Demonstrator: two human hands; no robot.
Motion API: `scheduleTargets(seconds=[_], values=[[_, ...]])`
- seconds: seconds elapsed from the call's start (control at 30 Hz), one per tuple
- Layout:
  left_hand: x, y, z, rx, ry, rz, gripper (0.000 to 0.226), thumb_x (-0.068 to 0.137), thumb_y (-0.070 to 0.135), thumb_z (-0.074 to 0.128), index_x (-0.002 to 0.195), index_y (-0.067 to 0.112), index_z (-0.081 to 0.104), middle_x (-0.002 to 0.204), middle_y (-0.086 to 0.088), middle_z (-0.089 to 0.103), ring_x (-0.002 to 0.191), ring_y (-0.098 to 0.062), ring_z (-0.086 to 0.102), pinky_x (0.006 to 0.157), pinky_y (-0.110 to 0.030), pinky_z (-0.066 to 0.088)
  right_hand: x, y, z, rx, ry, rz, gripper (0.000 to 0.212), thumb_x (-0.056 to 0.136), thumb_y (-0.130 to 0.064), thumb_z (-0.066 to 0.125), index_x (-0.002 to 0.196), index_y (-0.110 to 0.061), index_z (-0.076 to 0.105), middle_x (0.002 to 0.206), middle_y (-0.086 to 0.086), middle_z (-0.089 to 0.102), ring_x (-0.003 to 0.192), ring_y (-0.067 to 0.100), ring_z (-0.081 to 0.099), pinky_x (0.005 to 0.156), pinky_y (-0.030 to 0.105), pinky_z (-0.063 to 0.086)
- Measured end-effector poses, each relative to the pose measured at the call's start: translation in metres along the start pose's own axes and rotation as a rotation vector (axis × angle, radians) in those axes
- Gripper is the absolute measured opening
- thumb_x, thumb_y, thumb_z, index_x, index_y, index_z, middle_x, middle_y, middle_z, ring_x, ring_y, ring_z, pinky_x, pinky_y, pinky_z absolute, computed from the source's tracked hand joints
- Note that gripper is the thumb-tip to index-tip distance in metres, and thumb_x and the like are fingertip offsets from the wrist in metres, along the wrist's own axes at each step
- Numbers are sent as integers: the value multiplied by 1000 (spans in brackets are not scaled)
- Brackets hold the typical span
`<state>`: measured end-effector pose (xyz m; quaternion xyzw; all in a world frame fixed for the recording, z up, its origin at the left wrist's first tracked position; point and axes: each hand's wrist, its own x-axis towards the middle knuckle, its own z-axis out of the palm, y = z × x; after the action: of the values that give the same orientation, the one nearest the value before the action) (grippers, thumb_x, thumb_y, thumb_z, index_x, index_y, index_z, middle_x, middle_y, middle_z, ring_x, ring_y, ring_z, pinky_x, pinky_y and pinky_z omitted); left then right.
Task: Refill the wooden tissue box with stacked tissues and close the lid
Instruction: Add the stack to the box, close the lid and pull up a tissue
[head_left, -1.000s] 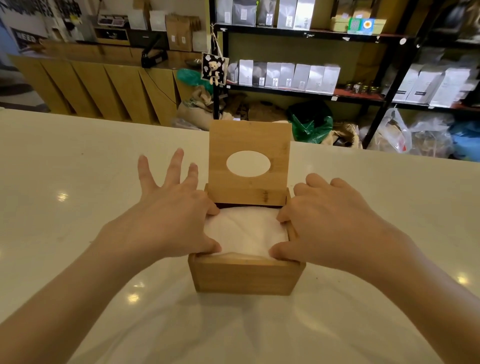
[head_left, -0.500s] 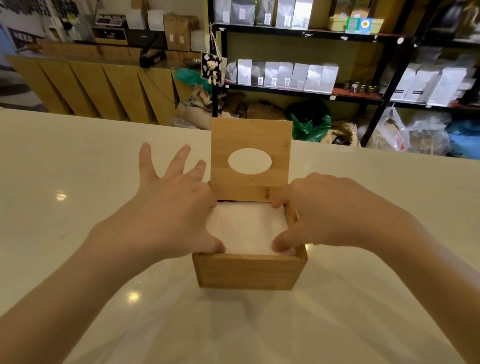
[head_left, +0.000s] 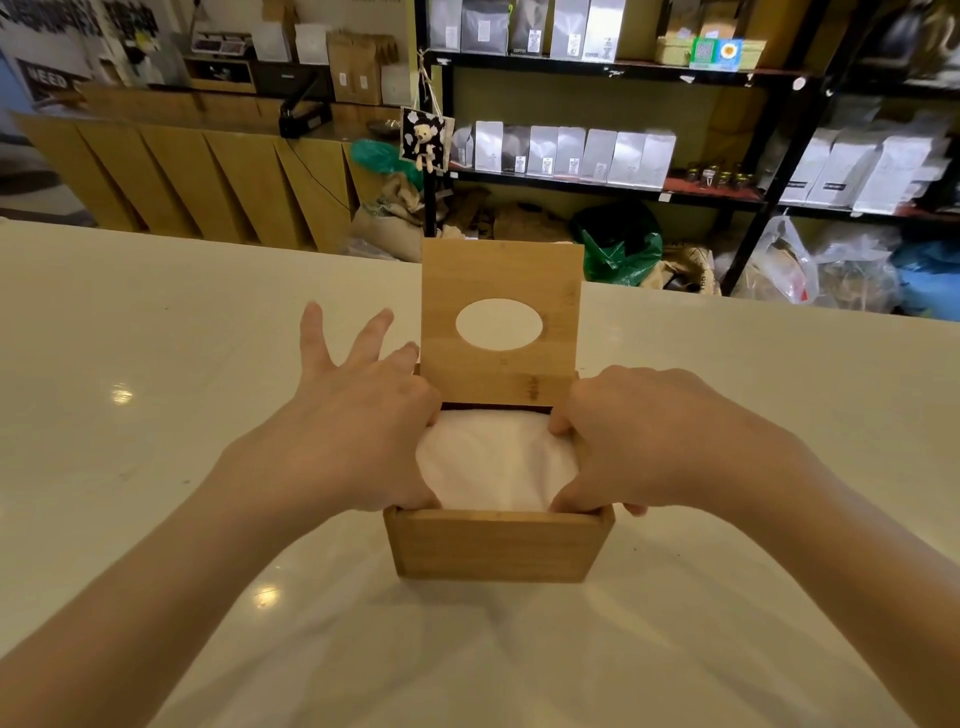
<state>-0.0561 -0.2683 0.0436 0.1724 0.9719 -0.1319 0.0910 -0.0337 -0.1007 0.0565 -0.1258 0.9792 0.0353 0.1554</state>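
Note:
A wooden tissue box stands on the white counter, its hinged lid with an oval hole upright at the back. A stack of white tissues fills the box to just under the rim. My left hand rests on the box's left side, thumb and forefinger pressing the tissues' left edge, the other fingers spread over the counter. My right hand covers the right wall, thumb and forefinger dug in along the tissues' right edge. The box's side walls are mostly hidden by my hands.
The white counter stretches wide on all sides of the box. Beyond its far edge are black shelves with pouches and bags, a wooden counter at left, and sacks on the floor.
The tissues have sunk lower into the box under both hands. My right hand's fingers have curled tighter against the right wall. The lid stays upright.

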Motion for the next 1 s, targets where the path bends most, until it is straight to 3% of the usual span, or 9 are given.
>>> scheduleTargets(seconds=[0.13, 0.23, 0.37, 0.47, 0.6, 0.7, 0.77, 0.9, 1.0], values=[[-1, -5, -5, -60, -55, 27, 61, 72, 59, 59, 126, 35, 46, 154, 1, 18, 143, -25, -14, 106, -63, -15, -2, 6, -2, -2, 31, -30, 49, 73, -54, 61, 110, -22, 57, 59, -7, 62, 70, 9, 61, 55, 26, 41], [-3, -11, -9, -190, -53, 39, 61, 72, 66, 50, 128, 42, 42, 156, 5, 12, 144, -20, -12, 113, -54, -7, -4, 11, -6, 42, 170, -68, 51, 74, -63, 54, 110, -27, 59, 66, -9, 56, 74, 12, 57, 62, 29, 45], [0, -10, -4, -346, 66, 60, 51, 75, 61, 51, 123, 44, 49, 154, 5, 21, 144, -18, 1, 117, -46, 10, 3, 13, -5, 99, 295, -120, 40, 81, -58, 50, 114, -37, 58, 67, -16, 47, 62, 7, 44, 59, 26, 40], [2, -6, 3, -356, 78, 35, 54, 73, 61, 55, 125, 45, 46, 155, 3, 18, 144, -20, 2, 117, -47, 12, 8, 11, 1, 75, 306, -148, 42, 81, -56, 51, 120, -40, 56, 70, -17, 42, 68, 7, 42, 62, 26, 37], [5, -3, 10, -306, 56, 11, 59, 72, 59, 58, 128, 46, 42, 156, 2, 12, 144, -21, -4, 116, -51, 7, 9, 10, 7, 53, 300, -150, 45, 79, -56, 54, 121, -39, 55, 98, -11, 60, 81, 8, 42, 63, 25, 34], [7, -2, 11, -304, 51, 9, 60, 73, 58, 58, 129, 46, 40, 156, 1, 12, 144, -21, -6, 116, -53, 6, 11, 8, 10, 8, 298, -167, 46, 79, -58, 52, 121, -39, 55, 113, -10, 63, 90, 12, 51, 68, 27, 37], [6, -2, 11, -301, 43, 13, 60, 74, 58, 58, 129, 46, 40, 156, 1, 11, 144, -22, -6, 116, -54, 7, 12, 7, 10, -12, 295, -172, 46, 79, -58, 52, 120, -38, 56, 113, -9, 63, 97, 14, 54, 71, 28, 40], [2, -5, 12, -302, 70, 27, 49, 81, 57, 46, 129, 46, 41, 157, 3, 10, 144, -21, -8, 115, -51, 4, 7, 12, 7, 5, 353, -176, 39, 81, -57, 49, 111, -35, 62, 93, -11, 60, 85, 12, 49, 65, 29, 41], [-1, -6, 13, -305, 106, 34, 44, 86, 54, 39, 126, 40, 47, 156, 4, 13, 144, -18, -5, 116, -47, 4, 1, 17, 5, 24, 430, -181, 33, 86, -52, 44, 107, -35, 62, 98, -7, 57, 91, 11, 43, 70, 28, 43]])
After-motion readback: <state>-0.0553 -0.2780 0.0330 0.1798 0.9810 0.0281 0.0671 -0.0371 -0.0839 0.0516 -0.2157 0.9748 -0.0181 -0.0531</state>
